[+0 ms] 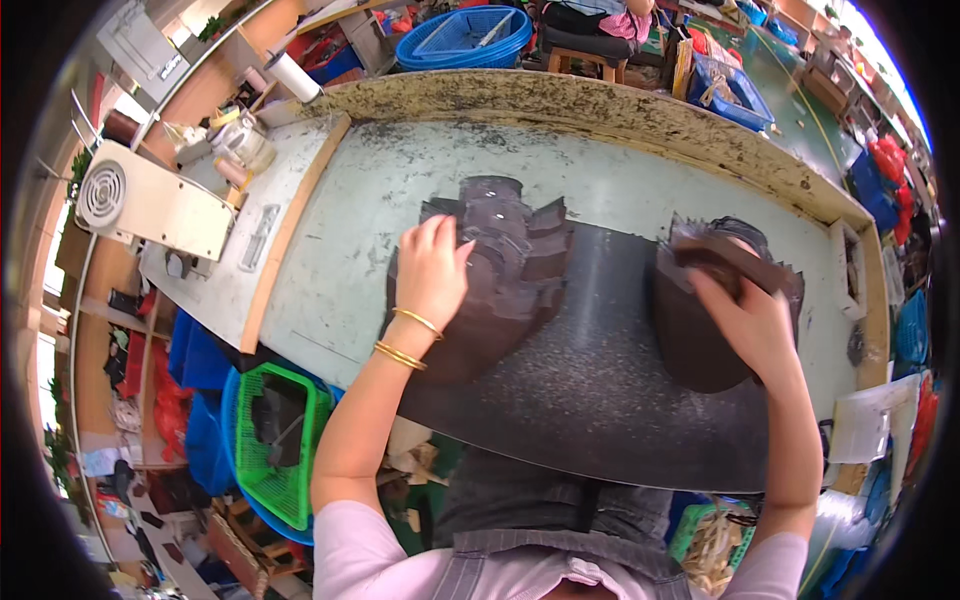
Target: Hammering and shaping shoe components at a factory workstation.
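On the left of the dark work board (600,400) lies a fanned stack of dark brown, leather-like cut pieces (490,320), with several strips overlapping toward its far end. My left hand (430,270) rests on the left side of this stack, fingers slightly bent and the thumb apart from them. A second pile of similar dark brown pieces (700,350) lies on the right. Over it, my right hand (750,315) grips a dark brown piece (735,260) between thumb and fingers. That piece is smeared by motion, and some right fingertips are hidden behind it.
A worn raised wooden rim (600,110) bounds the pale tabletop (340,270) at the back. A cream machine with a round vent (155,200) stands at left. Below it sits a green basket (275,440). Blue baskets (465,40) stand beyond the table.
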Action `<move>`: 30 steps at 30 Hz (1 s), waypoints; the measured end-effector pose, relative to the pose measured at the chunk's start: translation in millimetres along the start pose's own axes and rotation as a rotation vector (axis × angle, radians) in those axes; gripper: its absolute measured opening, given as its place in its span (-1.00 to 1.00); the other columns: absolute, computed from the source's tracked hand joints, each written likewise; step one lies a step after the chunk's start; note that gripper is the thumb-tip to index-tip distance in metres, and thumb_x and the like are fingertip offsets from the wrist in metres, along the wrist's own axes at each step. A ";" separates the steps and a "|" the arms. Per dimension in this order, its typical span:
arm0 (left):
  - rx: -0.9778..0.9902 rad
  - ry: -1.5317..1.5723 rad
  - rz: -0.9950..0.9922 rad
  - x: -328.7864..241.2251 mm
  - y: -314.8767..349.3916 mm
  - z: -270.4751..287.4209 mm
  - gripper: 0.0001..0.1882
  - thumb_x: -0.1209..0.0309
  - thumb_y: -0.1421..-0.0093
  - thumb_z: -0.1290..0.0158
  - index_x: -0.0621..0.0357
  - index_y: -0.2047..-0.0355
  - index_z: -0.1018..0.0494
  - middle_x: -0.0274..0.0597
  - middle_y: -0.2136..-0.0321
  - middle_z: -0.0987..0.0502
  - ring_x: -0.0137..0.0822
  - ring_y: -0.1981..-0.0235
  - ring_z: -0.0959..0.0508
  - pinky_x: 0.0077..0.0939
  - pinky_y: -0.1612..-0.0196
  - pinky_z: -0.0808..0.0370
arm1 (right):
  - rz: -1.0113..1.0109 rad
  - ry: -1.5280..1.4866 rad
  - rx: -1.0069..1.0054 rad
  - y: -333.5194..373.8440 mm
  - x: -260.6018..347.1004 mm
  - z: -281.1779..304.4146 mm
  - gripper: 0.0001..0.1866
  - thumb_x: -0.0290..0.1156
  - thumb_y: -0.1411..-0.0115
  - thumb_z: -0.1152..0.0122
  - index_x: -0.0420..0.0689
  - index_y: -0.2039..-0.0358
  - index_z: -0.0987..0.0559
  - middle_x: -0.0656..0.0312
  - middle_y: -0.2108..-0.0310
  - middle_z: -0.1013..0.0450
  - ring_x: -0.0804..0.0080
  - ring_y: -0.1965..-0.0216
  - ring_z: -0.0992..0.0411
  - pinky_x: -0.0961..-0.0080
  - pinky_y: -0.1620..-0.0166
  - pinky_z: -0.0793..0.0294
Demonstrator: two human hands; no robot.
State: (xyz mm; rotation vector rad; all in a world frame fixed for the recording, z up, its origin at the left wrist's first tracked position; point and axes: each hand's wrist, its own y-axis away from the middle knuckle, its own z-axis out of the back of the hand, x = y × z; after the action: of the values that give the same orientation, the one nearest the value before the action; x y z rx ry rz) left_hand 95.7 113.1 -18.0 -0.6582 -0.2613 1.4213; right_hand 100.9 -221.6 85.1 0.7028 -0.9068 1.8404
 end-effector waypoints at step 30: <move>0.372 0.497 0.206 41.2 -24.6 -2.9 -0.90 0.55 0.01 -0.19 0.21 0.49 -0.46 -0.29 0.53 -0.52 -0.42 0.45 -0.48 -0.48 0.39 -0.39 | 0.065 -0.022 0.372 -111.0 -20.4 -199.2 -0.70 -0.53 -0.12 -0.01 -0.28 0.10 -0.36 0.01 0.28 -0.53 0.10 0.17 -0.51 0.33 0.10 -0.45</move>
State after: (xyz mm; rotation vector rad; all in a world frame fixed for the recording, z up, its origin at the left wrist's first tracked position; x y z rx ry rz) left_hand 124.1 151.9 -15.2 -0.7167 0.4627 1.4013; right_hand 193.6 -35.6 -11.0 0.9310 -0.6100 2.0887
